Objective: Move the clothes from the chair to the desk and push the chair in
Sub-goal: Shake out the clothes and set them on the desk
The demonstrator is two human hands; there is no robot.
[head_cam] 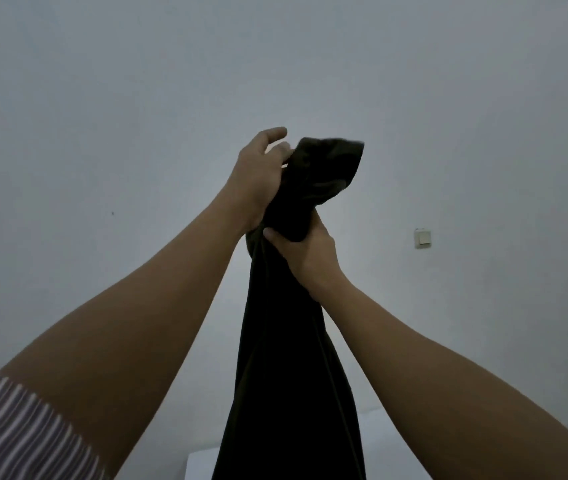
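A long black garment (289, 358) hangs straight down in front of me, held up high against a pale wall. My right hand (305, 256) grips it just below its bunched top end. My left hand (258, 178) is pressed against the left side of that bunched top, thumb raised and fingers curled into the cloth. The garment's lower part runs out of the bottom of the frame. The chair is out of view.
A white flat surface (390, 441), perhaps the desk, shows at the bottom behind the garment. A light switch (423, 238) sits on the wall at the right. My striped sleeve (12, 434) fills the lower left corner.
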